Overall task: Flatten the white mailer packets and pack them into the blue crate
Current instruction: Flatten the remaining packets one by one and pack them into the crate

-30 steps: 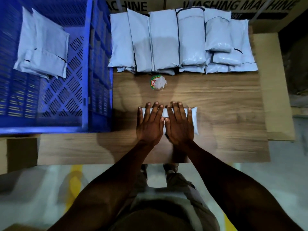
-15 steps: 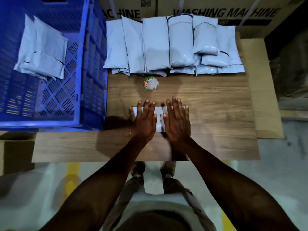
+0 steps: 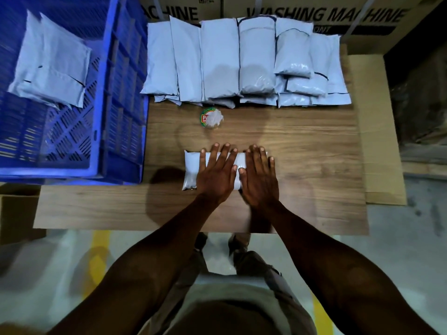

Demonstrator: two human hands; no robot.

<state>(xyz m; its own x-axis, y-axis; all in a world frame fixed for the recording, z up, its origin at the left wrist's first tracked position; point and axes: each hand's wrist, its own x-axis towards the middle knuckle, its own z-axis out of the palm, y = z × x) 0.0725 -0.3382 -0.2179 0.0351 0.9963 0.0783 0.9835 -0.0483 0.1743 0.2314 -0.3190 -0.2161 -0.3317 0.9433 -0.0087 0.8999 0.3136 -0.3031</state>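
On the wooden table (image 3: 302,146), a white mailer packet (image 3: 191,169) lies flat, slightly puffed at its exposed left end. The left hand (image 3: 216,175) and right hand (image 3: 260,176) press it, palms flat, fingers extended, gripping nothing.

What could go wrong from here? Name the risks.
1. Both palms, left hand and right hand, press on the packet; hard pressure might burst it.
2. Sliding it toward the blue crate could snag the crate wall.
3. The round sticker lies nearby and may get swept along.
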